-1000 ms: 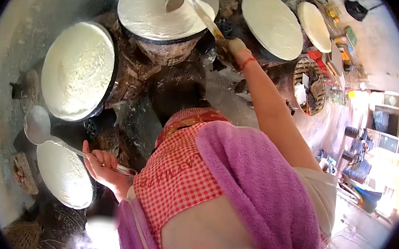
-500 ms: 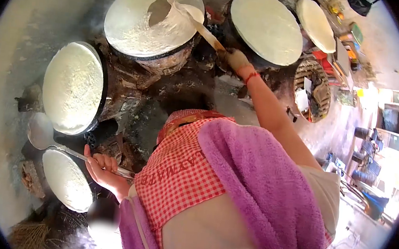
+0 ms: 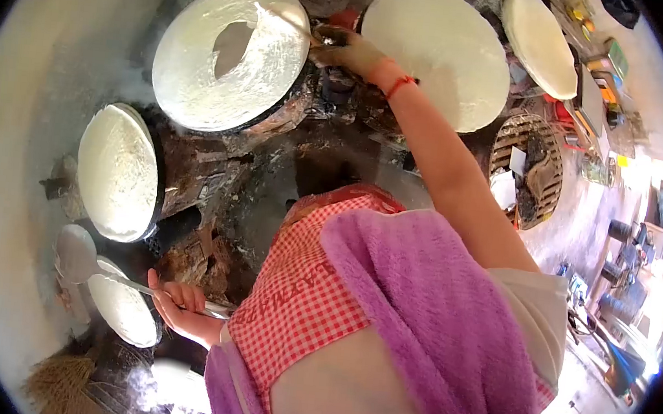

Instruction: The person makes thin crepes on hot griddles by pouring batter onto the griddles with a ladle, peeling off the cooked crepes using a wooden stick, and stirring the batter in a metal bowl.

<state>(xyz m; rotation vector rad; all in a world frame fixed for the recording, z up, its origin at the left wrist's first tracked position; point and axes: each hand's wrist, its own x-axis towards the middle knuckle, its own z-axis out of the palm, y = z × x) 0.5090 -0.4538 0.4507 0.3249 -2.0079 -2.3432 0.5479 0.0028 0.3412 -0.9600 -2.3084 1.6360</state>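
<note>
My right hand (image 3: 353,55), with a red string at the wrist, is wrapped round the handle of a wooden spatula (image 3: 289,20). The blade lies against pale batter on a round griddle (image 3: 188,88), where a dark bare patch shows near the middle. In my left hand (image 3: 183,308) is a long-handled metal ladle (image 3: 75,254), its bowl out to the left, above a small batter-covered griddle (image 3: 124,311). Another coated griddle (image 3: 117,176) stands at the left. A large one (image 3: 440,47) lies beyond my right hand, covered in smooth pale batter.
At the far right is another pale round (image 3: 538,48). A slatted basket (image 3: 529,123) holding papers and dark pieces stands below it. A straw broom (image 3: 59,388) lies at the lower left. Sooty stove bases stand between the griddles.
My right hand has moved left and up with the spatula, now seen nearly edge-on. The bare patch in the batter has changed shape. The view has shifted slightly; my left hand still holds the ladle.
</note>
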